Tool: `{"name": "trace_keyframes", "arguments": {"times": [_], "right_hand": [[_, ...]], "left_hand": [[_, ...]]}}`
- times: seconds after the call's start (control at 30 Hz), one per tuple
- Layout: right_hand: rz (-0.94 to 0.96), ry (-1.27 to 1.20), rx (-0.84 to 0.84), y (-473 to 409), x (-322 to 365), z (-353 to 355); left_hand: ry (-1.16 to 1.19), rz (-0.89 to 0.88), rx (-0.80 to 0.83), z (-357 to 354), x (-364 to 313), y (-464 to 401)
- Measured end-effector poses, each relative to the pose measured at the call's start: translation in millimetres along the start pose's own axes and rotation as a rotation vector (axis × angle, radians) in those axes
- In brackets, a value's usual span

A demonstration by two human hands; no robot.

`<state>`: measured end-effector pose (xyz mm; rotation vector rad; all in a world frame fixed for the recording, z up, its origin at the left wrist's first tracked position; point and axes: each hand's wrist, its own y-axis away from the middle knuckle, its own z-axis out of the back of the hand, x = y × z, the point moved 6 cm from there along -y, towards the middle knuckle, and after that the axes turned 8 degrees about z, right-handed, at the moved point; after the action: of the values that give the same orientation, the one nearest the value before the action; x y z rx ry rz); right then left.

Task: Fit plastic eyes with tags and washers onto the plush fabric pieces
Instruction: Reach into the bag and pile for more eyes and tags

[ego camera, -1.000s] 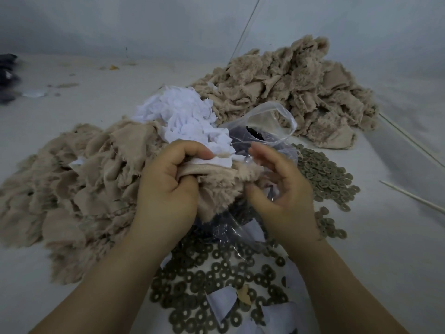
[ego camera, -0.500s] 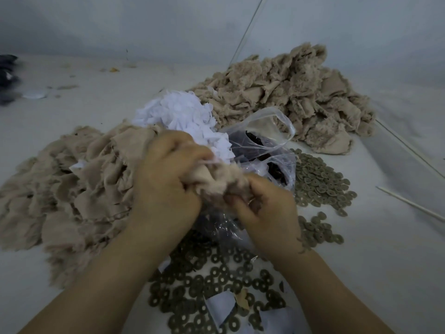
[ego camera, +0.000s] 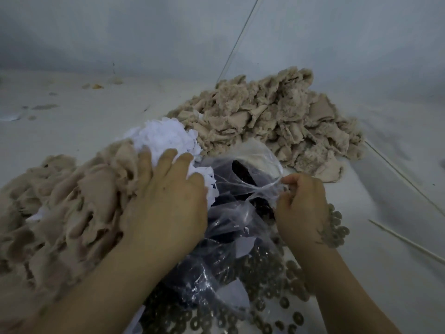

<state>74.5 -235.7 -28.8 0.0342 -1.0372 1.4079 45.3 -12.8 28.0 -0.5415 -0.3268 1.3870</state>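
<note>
right hand (ego camera: 301, 210) pinches bag (ego camera: 240, 189) rim, dark eyes (ego camera: 243, 174) just left of it inside; left hand (ego camera: 166, 198) lies spread on white tags (ego camera: 163, 136), farther from bag mouth.

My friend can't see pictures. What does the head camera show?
A left hand reaches onto white tags beside tan plush pieces, while the right hand pinches a clear plastic bag above scattered washers.
</note>
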Motion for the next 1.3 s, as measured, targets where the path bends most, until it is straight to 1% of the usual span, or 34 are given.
{"name": "trace_keyframes", "arguments": {"times": [0.07,0.13,0.2,0.3,0.37,0.53,0.63,0.67,0.7,0.77,0.8,0.83,0.93,1.03,1.13,1.2,1.3], "right_hand": [[-0.058,0.169,0.034,-16.3,-19.6,-6.5],[-0.214,0.257,0.15,-32.5,-40.5,-14.7],[-0.35,0.285,0.271,-46.3,-58.5,-23.7],[-0.454,0.277,0.364,-61.3,-77.0,-36.0],[-0.448,0.318,0.378,-66.1,-83.7,-42.1],[-0.387,0.271,0.277,-63.2,-88.4,-49.2],[-0.447,0.363,0.156,-64.2,-89.7,-40.3],[-0.481,0.383,0.145,-66.6,-91.4,-37.9],[-0.52,0.385,0.179,-68.8,-94.5,-37.7],[-0.577,0.38,0.316,-70.8,-100.2,-42.5],[-0.582,0.373,0.35,-70.6,-101.0,-44.3],[-0.574,0.366,0.341,-69.9,-100.4,-44.1],[-0.482,0.33,0.206,-69.4,-90.9,-36.4],[-0.358,0.191,0.092,-68.8,-74.2,-28.5],[-0.211,0.091,-0.157,-61.2,-40.7,-7.3],[-0.141,-0.025,-0.33,-53.2,-21.6,8.0],[-0.082,-0.226,-0.499,-41.3,-7.0,28.3]], "left_hand": [[0.065,-0.07,0.035,-6.8,-17.0,-7.1],[0.103,-0.137,0.091,-17.3,-32.2,-10.5],[0.103,-0.194,0.134,-29.0,-43.9,-12.0],[0.119,-0.209,0.179,-44.0,-49.9,-12.4],[0.108,-0.212,0.182,-48.6,-50.2,-11.5],[0.11,-0.219,0.194,-51.7,-49.2,-8.2],[0.129,-0.228,0.191,-51.8,-50.8,-4.5],[0.137,-0.236,0.185,-51.3,-52.4,-4.0],[0.149,-0.242,0.184,-50.9,-54.2,-3.7],[0.166,-0.242,0.195,-50.8,-57.9,-4.4],[0.165,-0.241,0.2,-50.7,-59.5,-4.7],[0.165,-0.24,0.208,-50.7,-60.6,-4.8],[0.178,-0.24,0.217,-50.7,-61.8,-4.3],[0.224,-0.222,0.226,-51.1,-61.2,-3.1],[0.26,-0.212,0.225,-49.5,-59.5,1.8],[0.267,-0.209,0.227,-47.1,-57.7,6.1],[0.278,-0.201,0.223,-41.3,-53.6,12.9]]}}
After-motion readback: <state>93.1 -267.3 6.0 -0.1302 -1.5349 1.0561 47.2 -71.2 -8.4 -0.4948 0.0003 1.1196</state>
